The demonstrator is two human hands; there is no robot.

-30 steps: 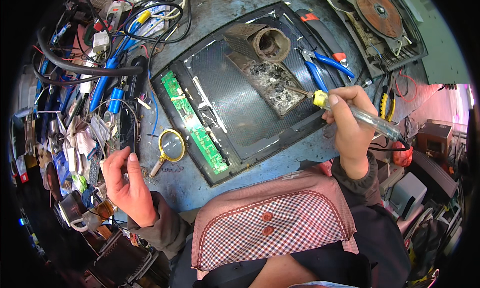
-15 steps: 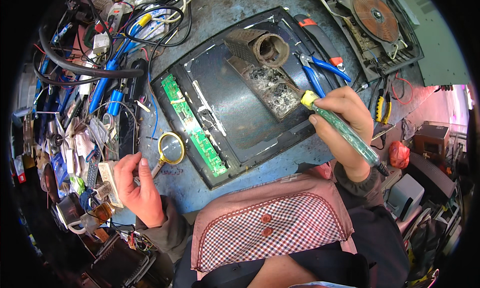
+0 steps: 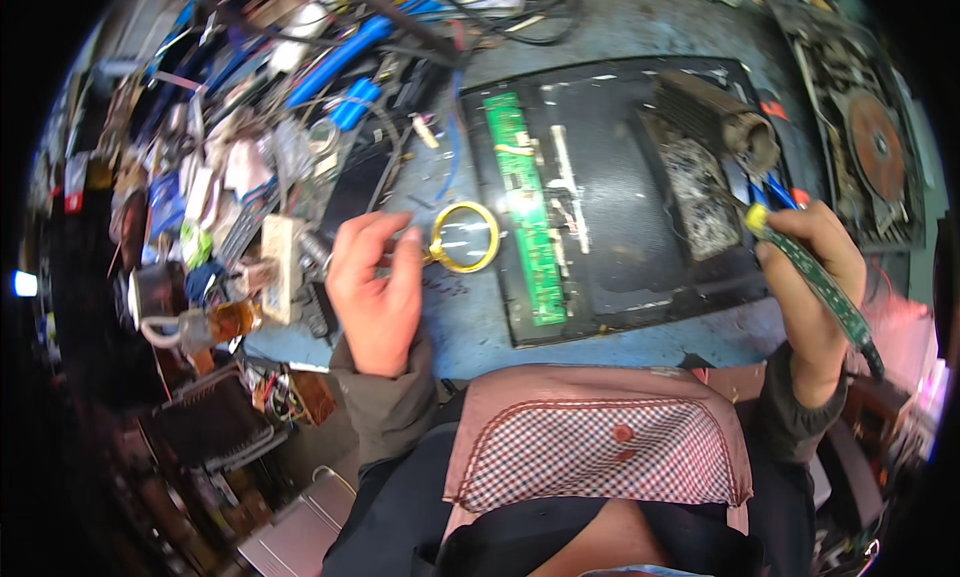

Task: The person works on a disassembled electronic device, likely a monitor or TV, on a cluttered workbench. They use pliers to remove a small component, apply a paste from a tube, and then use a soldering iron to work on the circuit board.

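My right hand (image 3: 818, 269) is closed round the green handle of a soldering iron (image 3: 822, 287) with a yellow collar. The iron's front end points into the grey, crusty tray of a soldering iron stand (image 3: 700, 192); the exact tip is blurred. A magnifying glass (image 3: 465, 239) with a yellow rim lies on the bench beside my left hand (image 3: 375, 292). The fingers of that hand are curved but apart, over the magnifier's handle, which they partly hide. A green circuit board (image 3: 525, 212) lies along the left side of the black panel (image 3: 630, 297) under the stand.
Blue-handled pliers (image 3: 775, 192) lie by the stand, partly hidden. An opened appliance with a copper coil (image 3: 875, 147) is at the far right. Tools, cables and a white power strip (image 3: 283, 267) crowd the left side, with a glass mug (image 3: 215, 322) near the edge.
The view has shifted, so the bench things appear further right. My left hand has come nearer the magnifying glass, its fingers now at the handle. My right hand still holds the soldering iron at the stand.
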